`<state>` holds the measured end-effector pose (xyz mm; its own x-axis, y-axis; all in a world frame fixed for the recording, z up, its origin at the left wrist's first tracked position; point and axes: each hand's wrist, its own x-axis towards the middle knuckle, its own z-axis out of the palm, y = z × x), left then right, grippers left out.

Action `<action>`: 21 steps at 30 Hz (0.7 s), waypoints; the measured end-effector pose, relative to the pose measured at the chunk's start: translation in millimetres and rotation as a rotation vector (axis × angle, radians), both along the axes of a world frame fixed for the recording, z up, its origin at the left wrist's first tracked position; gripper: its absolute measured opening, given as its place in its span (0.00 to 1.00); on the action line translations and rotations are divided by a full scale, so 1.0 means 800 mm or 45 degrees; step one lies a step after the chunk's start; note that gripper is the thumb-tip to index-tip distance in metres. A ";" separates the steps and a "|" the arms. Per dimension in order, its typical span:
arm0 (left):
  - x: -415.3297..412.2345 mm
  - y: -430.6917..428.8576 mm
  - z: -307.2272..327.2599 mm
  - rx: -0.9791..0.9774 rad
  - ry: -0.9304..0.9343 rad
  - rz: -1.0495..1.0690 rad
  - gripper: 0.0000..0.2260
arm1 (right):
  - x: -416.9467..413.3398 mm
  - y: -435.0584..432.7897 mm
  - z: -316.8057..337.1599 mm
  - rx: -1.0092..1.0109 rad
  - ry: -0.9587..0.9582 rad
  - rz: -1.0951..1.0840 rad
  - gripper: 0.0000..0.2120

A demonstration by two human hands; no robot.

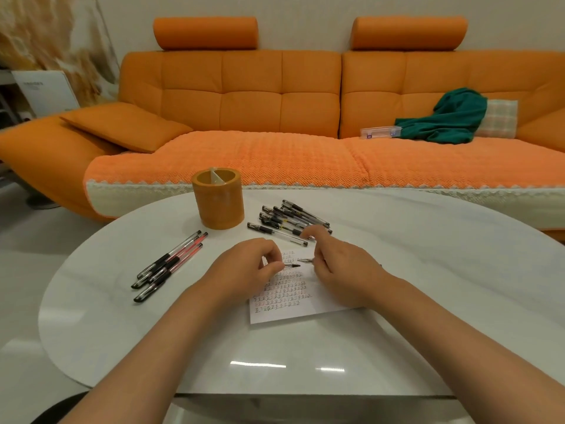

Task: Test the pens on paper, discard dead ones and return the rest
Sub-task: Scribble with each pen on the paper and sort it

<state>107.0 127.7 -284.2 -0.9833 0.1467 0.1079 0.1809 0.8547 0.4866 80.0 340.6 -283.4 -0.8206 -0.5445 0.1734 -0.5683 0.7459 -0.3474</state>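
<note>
Over a white paper covered in scribbled test marks, my left hand pinches a black pen cap. My right hand grips an uncapped pen whose tip points left at the cap, a small gap between them. A pile of several black pens lies just beyond the paper. Another group of several black and red pens lies to the left. An orange round pen holder with a white divider stands behind, with no pens showing in it.
The white oval table ends close to me. An orange sofa stands behind it, with a clear plastic box, a green cloth and a checked cushion on its seat.
</note>
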 end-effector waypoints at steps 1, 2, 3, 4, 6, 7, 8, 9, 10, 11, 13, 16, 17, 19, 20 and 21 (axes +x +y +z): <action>-0.001 0.000 -0.001 -0.029 -0.008 0.003 0.01 | -0.002 0.003 0.002 -0.042 -0.019 0.006 0.14; -0.001 0.001 -0.003 -0.057 -0.013 -0.001 0.02 | -0.004 0.006 0.003 -0.073 -0.028 0.007 0.14; -0.001 0.002 -0.005 -0.087 -0.018 -0.009 0.02 | -0.007 0.009 0.004 -0.107 -0.035 0.011 0.15; -0.001 0.003 -0.006 -0.119 -0.020 -0.020 0.03 | -0.009 0.011 0.005 -0.146 -0.046 0.014 0.17; -0.002 0.006 -0.009 -0.170 -0.005 -0.043 0.05 | -0.011 0.011 0.006 -0.237 -0.083 0.013 0.21; -0.002 0.008 -0.010 -0.180 0.002 -0.049 0.07 | -0.011 0.012 0.008 -0.270 -0.105 0.007 0.24; -0.002 0.010 -0.010 -0.179 -0.003 -0.047 0.09 | -0.012 0.011 0.010 -0.282 -0.117 -0.002 0.25; -0.003 0.011 -0.011 -0.183 -0.022 -0.040 0.12 | -0.012 0.012 0.012 -0.270 -0.119 -0.014 0.27; -0.004 0.012 -0.013 -0.201 -0.045 -0.036 0.16 | -0.012 0.012 0.013 -0.244 -0.118 -0.027 0.30; -0.005 0.012 -0.014 -0.237 -0.066 -0.038 0.19 | -0.013 0.013 0.013 -0.218 -0.119 -0.039 0.32; -0.006 0.012 -0.017 -0.300 -0.097 -0.051 0.23 | -0.013 0.011 0.012 -0.208 -0.111 -0.043 0.32; -0.008 0.010 -0.020 -0.315 -0.119 -0.055 0.26 | -0.010 0.008 0.008 -0.280 -0.118 -0.019 0.22; -0.008 0.010 -0.021 -0.317 -0.113 -0.057 0.26 | -0.007 0.006 0.006 -0.337 -0.171 -0.019 0.19; -0.009 0.011 -0.021 -0.315 -0.106 -0.057 0.26 | 0.000 0.002 0.002 -0.522 -0.326 -0.033 0.12; -0.009 0.010 -0.022 -0.315 -0.106 -0.056 0.26 | 0.004 0.000 0.000 -0.597 -0.379 -0.051 0.11; -0.010 0.010 -0.022 -0.314 -0.107 -0.054 0.26 | 0.008 -0.001 -0.002 -0.647 -0.419 -0.066 0.12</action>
